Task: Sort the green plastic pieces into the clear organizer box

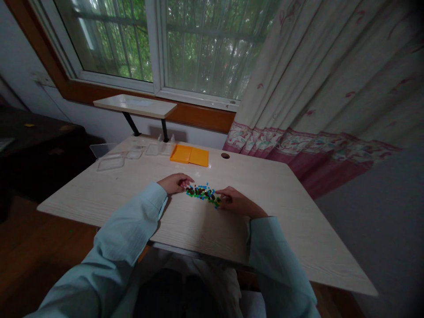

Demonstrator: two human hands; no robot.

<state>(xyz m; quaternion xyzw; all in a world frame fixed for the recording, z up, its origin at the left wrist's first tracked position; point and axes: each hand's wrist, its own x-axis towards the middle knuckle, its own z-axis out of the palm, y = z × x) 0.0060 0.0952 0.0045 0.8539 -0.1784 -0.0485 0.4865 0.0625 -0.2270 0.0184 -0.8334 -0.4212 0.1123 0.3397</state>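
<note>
Small coloured pieces point(201, 192) in a loose heap on the tabletop, between two hands

Blue, green and dark brown bits spread in a band from the left hand point(174, 183) to the right hand point(236, 202): the left fingertips sit at its left end, the right fingers reach its right end, touching or just beside the outermost pieces. Both sets of fingers are curled; whether either grips a piece, I cannot tell. Beyond the heap lies an orange tray point(189, 155), with clear plastic containers point(111, 163) to its left.
</note>
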